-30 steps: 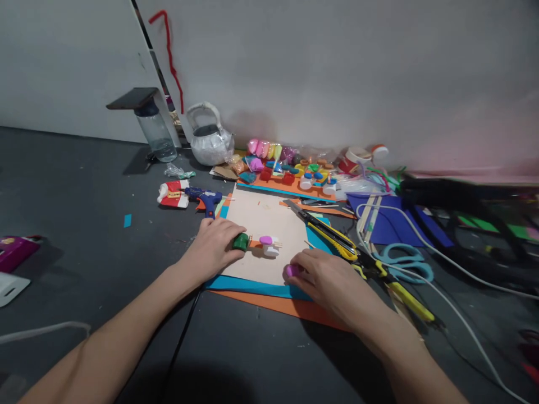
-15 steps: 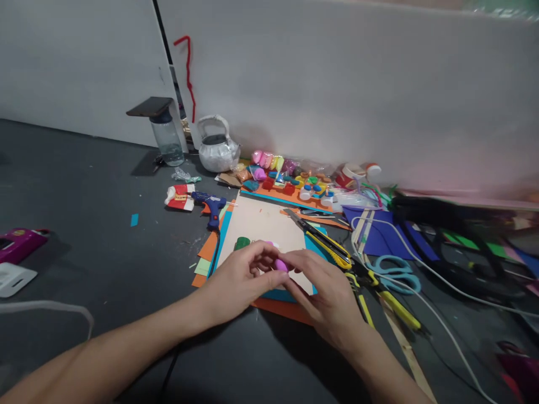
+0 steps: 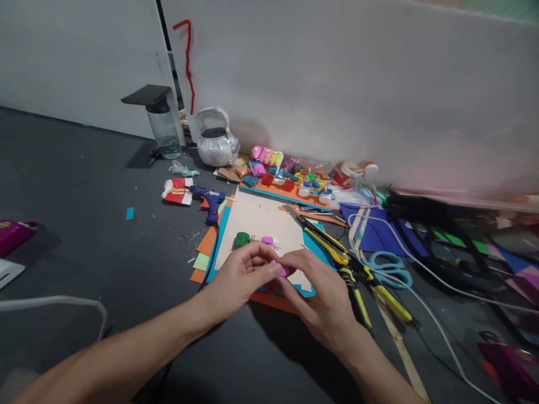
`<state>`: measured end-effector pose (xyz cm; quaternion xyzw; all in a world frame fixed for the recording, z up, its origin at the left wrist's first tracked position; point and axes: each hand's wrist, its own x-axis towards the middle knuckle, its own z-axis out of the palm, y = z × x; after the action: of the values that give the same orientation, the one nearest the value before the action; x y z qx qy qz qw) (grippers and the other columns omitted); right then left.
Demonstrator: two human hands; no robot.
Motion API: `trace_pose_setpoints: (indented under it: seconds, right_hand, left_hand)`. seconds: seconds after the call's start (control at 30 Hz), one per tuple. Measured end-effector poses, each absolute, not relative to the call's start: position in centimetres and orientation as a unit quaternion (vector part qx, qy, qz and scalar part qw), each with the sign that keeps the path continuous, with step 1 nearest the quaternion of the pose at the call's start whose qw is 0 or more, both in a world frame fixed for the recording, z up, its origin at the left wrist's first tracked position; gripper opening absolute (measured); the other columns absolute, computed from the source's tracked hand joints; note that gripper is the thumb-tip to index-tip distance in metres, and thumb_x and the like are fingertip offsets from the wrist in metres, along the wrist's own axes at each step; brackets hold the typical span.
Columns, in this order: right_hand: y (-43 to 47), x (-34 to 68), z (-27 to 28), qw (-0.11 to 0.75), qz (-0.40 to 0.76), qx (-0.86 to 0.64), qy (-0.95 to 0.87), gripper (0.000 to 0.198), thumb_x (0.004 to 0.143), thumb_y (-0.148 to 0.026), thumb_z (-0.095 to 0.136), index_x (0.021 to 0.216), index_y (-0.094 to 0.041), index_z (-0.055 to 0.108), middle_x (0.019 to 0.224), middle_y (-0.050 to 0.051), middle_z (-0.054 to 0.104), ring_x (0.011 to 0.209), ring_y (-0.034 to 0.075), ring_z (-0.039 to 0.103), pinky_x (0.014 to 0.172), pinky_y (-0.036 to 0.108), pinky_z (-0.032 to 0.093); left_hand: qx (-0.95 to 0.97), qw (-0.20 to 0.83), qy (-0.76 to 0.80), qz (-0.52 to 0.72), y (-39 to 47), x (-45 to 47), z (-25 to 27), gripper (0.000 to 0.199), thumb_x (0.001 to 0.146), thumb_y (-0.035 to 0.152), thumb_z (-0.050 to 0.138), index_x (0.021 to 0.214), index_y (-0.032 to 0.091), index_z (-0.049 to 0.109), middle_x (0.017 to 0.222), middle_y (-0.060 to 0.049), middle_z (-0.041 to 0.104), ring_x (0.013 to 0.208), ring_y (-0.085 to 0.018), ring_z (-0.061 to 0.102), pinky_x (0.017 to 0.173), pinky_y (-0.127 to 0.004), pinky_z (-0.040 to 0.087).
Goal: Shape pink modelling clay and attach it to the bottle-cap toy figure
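A small lump of pink-purple modelling clay (image 3: 283,271) is pinched between the fingertips of both hands. My left hand (image 3: 248,275) closes on it from the left, and my right hand (image 3: 322,286) from the right. Beneath and beyond them lies a pale board (image 3: 259,216) on blue and orange sheets. Just past my fingers, a second pink-purple clay piece (image 3: 267,240) rests on the board, with a dark green cylindrical piece (image 3: 241,240) to its left. My fingers hide part of the clay.
A blue glue gun (image 3: 210,203) lies left of the board, its cord running toward me. To the right are a yellow box cutter (image 3: 324,238), yellow-black pliers (image 3: 389,300) and blue scissors (image 3: 389,269). Colourful clay pieces (image 3: 269,157), a silver kettle (image 3: 217,146) and a water bottle (image 3: 164,134) stand behind.
Both hands have turned the clay slightly between the fingertips, and more of it shows. The second pink-purple piece on the board has come into fuller view. The camera view has shifted a little.
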<state>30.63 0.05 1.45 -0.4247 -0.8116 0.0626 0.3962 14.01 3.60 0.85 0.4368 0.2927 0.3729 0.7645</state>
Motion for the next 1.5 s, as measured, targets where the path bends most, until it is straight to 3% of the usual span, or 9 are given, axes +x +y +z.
trace_pose_setpoints:
  seconds: [0.37, 0.5, 0.73, 0.93, 1.17, 1.5]
  right_hand:
    - [0.1, 29.8, 1.1, 0.431, 0.137, -0.458, -0.765, 0.011, 0.087, -0.011, 0.059, 0.089, -0.022, 0.059, 0.077, -0.001, 0.065, 0.068, 0.012, 0.061, 0.063, 0.024, 0.052]
    - [0.0, 29.9, 0.7, 0.436, 0.21, -0.473, -0.736, 0.012, 0.089, -0.018, 0.063, 0.1, -0.022, 0.061, 0.085, 0.002, 0.066, 0.072, 0.014, 0.064, 0.065, 0.026, 0.055]
    - [0.1, 30.3, 0.3, 0.408, 0.152, -0.471, -0.767, 0.008, 0.09, -0.015, 0.059, 0.093, -0.022, 0.061, 0.079, 0.001, 0.066, 0.069, 0.013, 0.061, 0.062, 0.025, 0.051]
    - [0.0, 29.9, 0.5, 0.422, 0.193, -0.482, -0.743, 0.008, 0.087, -0.014, 0.059, 0.086, -0.021, 0.061, 0.076, -0.001, 0.065, 0.066, 0.012, 0.061, 0.061, 0.023, 0.05]
    - [0.0, 30.1, 0.5, 0.424, 0.215, -0.474, -0.741, 0.01, 0.09, -0.017, 0.062, 0.099, -0.021, 0.062, 0.084, 0.001, 0.065, 0.072, 0.013, 0.061, 0.065, 0.025, 0.052]
    - [0.2, 30.6, 0.7, 0.393, 0.209, -0.492, -0.748, 0.012, 0.085, -0.009, 0.059, 0.081, -0.021, 0.061, 0.073, -0.002, 0.063, 0.065, 0.011, 0.058, 0.06, 0.023, 0.046]
  left_hand:
    - [0.442, 0.752, 0.302, 0.384, 3.8, 13.7, 0.3, 0.023, 0.078, 0.032, 0.077, 0.08, 0.016, 0.06, 0.078, 0.001, 0.062, 0.072, -0.01, 0.058, 0.071, -0.023, 0.047]
    - [0.434, 0.758, 0.31, 0.374, 3.9, 13.6, -0.2, 0.023, 0.081, 0.034, 0.074, 0.092, 0.018, 0.061, 0.085, -0.001, 0.066, 0.078, -0.013, 0.06, 0.073, -0.026, 0.048]
    - [0.441, 0.761, 0.31, 0.359, 4.0, 13.7, -0.7, 0.026, 0.077, 0.038, 0.078, 0.083, 0.017, 0.063, 0.079, 0.0, 0.065, 0.073, -0.012, 0.059, 0.072, -0.026, 0.046]
    - [0.423, 0.779, 0.312, 0.342, 4.1, 13.7, -0.8, 0.027, 0.076, 0.036, 0.079, 0.08, 0.015, 0.062, 0.073, 0.002, 0.063, 0.065, -0.009, 0.057, 0.069, -0.024, 0.045]
    - [0.411, 0.784, 0.31, 0.347, 3.9, 13.7, -0.9, 0.024, 0.079, 0.034, 0.077, 0.085, 0.016, 0.062, 0.082, 0.0, 0.066, 0.073, -0.01, 0.06, 0.074, -0.024, 0.047]
    - [0.443, 0.785, 0.317, 0.295, 4.6, 13.4, -1.2, 0.021, 0.079, 0.028, 0.072, 0.079, 0.016, 0.056, 0.071, 0.003, 0.062, 0.064, -0.008, 0.057, 0.068, -0.024, 0.046]
